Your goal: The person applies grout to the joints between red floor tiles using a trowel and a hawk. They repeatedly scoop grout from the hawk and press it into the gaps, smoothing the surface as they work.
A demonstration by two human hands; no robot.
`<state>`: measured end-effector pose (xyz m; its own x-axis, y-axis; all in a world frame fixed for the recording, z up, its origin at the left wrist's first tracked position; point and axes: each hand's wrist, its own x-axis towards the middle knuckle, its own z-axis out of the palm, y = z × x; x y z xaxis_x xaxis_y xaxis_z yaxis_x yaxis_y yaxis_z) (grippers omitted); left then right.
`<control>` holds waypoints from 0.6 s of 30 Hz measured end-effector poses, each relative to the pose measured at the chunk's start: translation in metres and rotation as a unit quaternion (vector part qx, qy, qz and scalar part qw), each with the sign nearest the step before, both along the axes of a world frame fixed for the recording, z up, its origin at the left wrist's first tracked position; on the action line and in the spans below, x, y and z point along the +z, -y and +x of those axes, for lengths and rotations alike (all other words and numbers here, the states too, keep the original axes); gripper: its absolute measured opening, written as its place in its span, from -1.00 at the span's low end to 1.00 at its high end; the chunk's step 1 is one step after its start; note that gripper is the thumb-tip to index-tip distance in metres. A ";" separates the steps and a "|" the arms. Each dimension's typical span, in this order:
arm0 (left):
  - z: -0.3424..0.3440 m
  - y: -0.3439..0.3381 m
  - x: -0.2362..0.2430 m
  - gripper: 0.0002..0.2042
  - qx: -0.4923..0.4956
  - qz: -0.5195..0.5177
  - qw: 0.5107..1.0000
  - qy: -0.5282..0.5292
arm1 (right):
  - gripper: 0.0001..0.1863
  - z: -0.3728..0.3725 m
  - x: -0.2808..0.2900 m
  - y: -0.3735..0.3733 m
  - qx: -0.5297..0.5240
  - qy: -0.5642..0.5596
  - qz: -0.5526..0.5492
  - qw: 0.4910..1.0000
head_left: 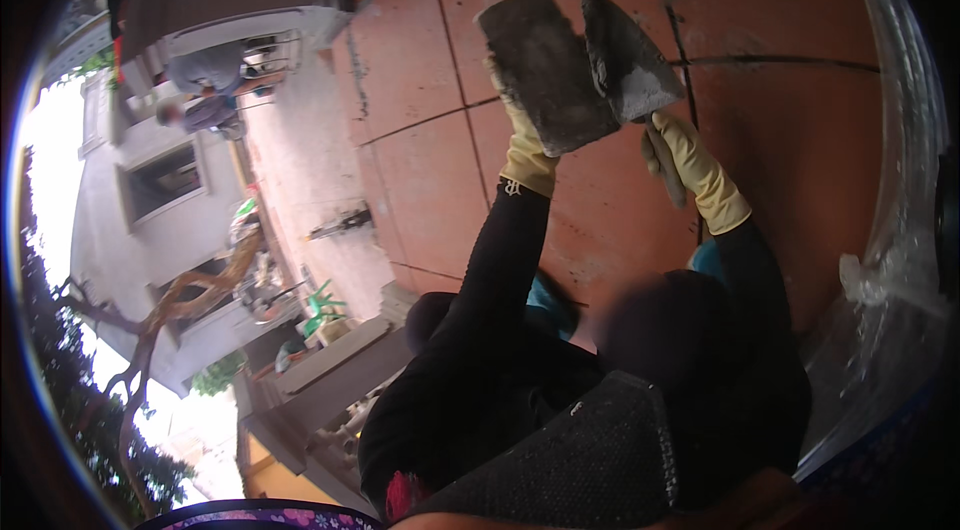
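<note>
My left hand (526,152), in a pale yellow rubber glove, grips a dark grey rectangular board (548,70) from below and along its left edge. Its upper face is smeared and looks damp; most of my left fingers are hidden beneath it. My right hand (692,162), gloved alike, is closed around the handle of a trowel (640,80). The trowel's blade is broad and pointed, coated in grey mortar, and lies close against the board's right edge. Whether the two touch cannot be made out.
Reddish square floor tiles (780,145) with dark joints lie below my hands. Clear plastic sheeting (880,320) runs along the right side. A concrete balustrade (330,370) stands at lower left. Beyond it are a tree branch (185,290), a house, and another person (205,115) at upper left.
</note>
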<state>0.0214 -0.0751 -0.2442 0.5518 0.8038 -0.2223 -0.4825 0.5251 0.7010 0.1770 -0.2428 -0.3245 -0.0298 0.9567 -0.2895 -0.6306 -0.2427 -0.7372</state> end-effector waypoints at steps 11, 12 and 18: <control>-0.062 0.031 -0.023 -0.06 0.105 -0.074 0.956 0.264 | -0.42 0.086 0.005 0.027 -0.092 0.314 -0.202 0.923; -0.064 0.027 -0.020 -0.05 0.091 -0.069 0.950 0.291 | -0.44 0.090 0.006 0.021 -0.081 0.357 -0.231 0.901; -0.079 0.008 0.000 -0.01 0.071 -0.042 0.900 0.428 | -0.47 0.089 0.022 0.001 -0.049 0.502 -0.292 0.813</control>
<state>-0.0577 -0.0830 -0.2441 0.4425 0.8799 0.1730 -0.8935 0.4491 0.0016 0.2663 -0.2440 -0.3025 0.5699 0.6316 -0.5256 0.1803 -0.7202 -0.6699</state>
